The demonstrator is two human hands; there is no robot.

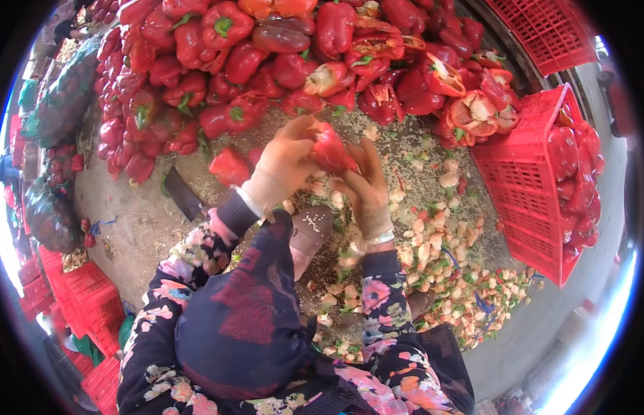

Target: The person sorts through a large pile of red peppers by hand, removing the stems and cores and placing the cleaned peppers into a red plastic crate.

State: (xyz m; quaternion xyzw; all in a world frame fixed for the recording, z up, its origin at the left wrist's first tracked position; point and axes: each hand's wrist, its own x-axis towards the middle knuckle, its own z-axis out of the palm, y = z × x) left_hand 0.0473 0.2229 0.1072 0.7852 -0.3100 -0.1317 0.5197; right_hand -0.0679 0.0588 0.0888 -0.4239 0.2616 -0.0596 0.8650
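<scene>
A red bell pepper (330,149) is held between my two gloved hands, above the seed-strewn floor. My left hand (284,162) is closed on its left side, the fingers bent over it. My right hand (367,190) grips its lower right end, the thumb under it and the fingers upright beside it. Both gloves look pale and thin. Just beyond my hands lies a large heap of red peppers (267,55), some of them split open with pale insides showing. Another red pepper (230,166) sits on the floor left of my left hand.
A dark flat blade (182,194) lies left of my left wrist. Pepper cores and scraps (439,256) cover the floor at right. A tilted red crate (519,187) with peppers stands beyond them. Net bags (52,214) and red crates (94,297) line the left side.
</scene>
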